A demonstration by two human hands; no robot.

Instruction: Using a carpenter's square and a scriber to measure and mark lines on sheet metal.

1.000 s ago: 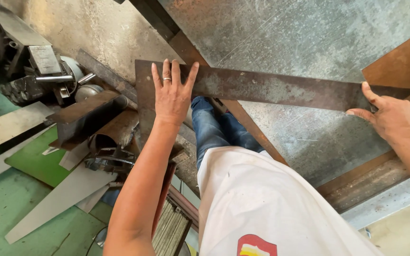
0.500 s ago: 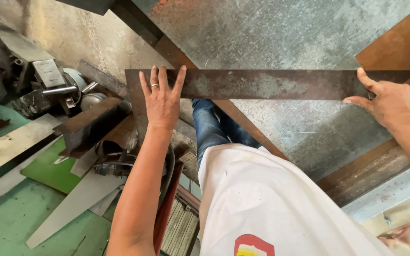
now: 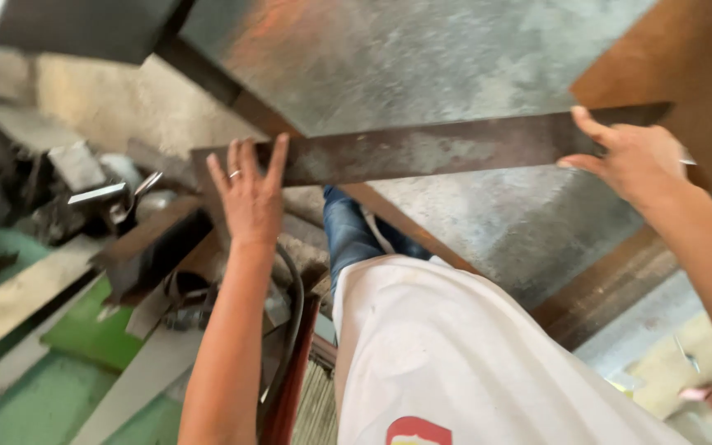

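A long, flat, rusty-brown metal strip (image 3: 430,152) runs across the head view, held out in front of me at waist height. My left hand (image 3: 250,194), with a ring on one finger, lies with fingers spread against the strip's left end. My right hand (image 3: 632,156) grips the strip near its right end, thumb under the lower edge. Below the strip are my white shirt and blue jeans. The picture is blurred by motion.
A large grey steel sheet (image 3: 422,58) lies beyond the strip, with a rusty plate (image 3: 686,58) at the right. Left of me stand dark machine parts (image 3: 76,185), metal offcuts (image 3: 150,255) and a black hose (image 3: 294,330) over a green floor (image 3: 43,395).
The strip and both hands have shifted slightly right and lower in view as my head moved. The view has become blurred. Both hands keep their places on the strip.
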